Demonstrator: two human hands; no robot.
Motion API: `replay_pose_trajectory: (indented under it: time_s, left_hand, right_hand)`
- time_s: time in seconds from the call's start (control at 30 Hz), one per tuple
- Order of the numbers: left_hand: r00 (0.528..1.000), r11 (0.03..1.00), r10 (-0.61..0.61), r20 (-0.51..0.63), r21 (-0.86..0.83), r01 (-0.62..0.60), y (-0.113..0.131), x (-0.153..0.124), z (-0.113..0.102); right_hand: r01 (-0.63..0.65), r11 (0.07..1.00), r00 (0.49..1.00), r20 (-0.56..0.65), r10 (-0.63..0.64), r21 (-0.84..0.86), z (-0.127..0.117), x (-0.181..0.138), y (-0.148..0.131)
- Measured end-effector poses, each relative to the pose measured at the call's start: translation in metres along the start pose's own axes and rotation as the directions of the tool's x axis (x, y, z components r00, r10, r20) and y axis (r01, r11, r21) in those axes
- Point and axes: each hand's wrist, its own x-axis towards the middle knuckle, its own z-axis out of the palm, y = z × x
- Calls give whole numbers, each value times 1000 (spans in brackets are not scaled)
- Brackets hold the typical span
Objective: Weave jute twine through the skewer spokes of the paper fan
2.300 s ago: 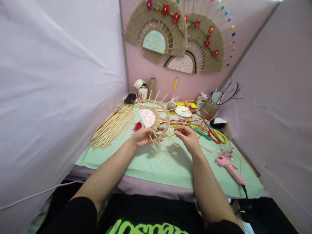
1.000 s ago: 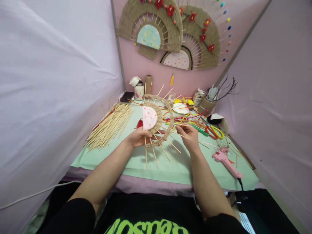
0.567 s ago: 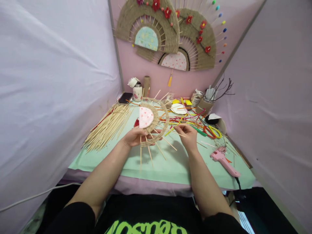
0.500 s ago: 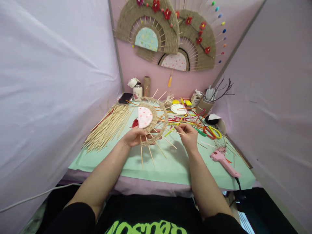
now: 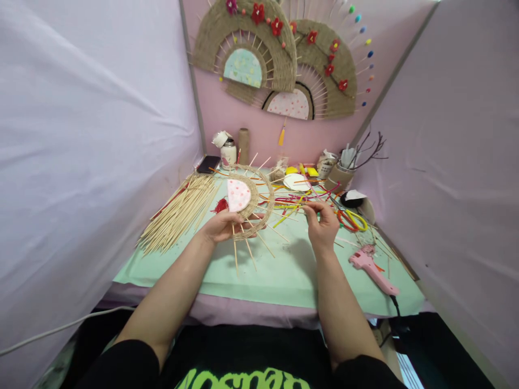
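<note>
My left hand (image 5: 222, 226) is closed on the lower left of a half-round fan (image 5: 253, 198), its thumb in front by the polka-dot centre and its fingers behind. Thin sticks spread out from the pink-dotted half-circle. Twine is wound round the centre and again in an outer ring. To the right of the fan, my right hand (image 5: 323, 226) is raised above the table with thumb and forefinger pinched together. What lies in that pinch is too thin to make out. A red tassel-like bundle (image 5: 220, 206) lies just behind my left hand.
Bamboo sticks (image 5: 178, 216) are piled at the left. Coloured pipe cleaners (image 5: 298, 200) and scissors (image 5: 353, 220) lie at the back right. A pink glue gun (image 5: 373, 268) rests at the right, cord over the edge. Decorated fans (image 5: 251, 32) hang on the back wall.
My right hand has moved right, away from the fan, still pinched. The fan has shifted slightly left in my left hand's hold.
</note>
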Motion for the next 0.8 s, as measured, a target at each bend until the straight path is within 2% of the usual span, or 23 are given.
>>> replay_pose_trajectory:
  time_s: [0.17,0.37,0.5,0.67,0.8]
  left_hand:
    - [1000,1000,-12,19,-17,12,1,-2,3]
    - [995,999,-27,93,-17,29,1,-5,4]
    - [991,999,-22,131,-31,26,1,-7,1]
    - [988,998,-27,149,-47,35,2,-8,0]
    - [984,1000,-14,176,-22,18,1,-9,5]
  right_hand:
    - [55,998,998,0,-55,-17,-7,5,10]
    - [-74,988,997,9,73,134,-5,4,14]
    - [-139,963,990,58,129,230,-4,4,8]
    - [-146,946,981,168,100,288,-5,6,0]
    - [-175,938,971,212,114,298,-2,5,-3]
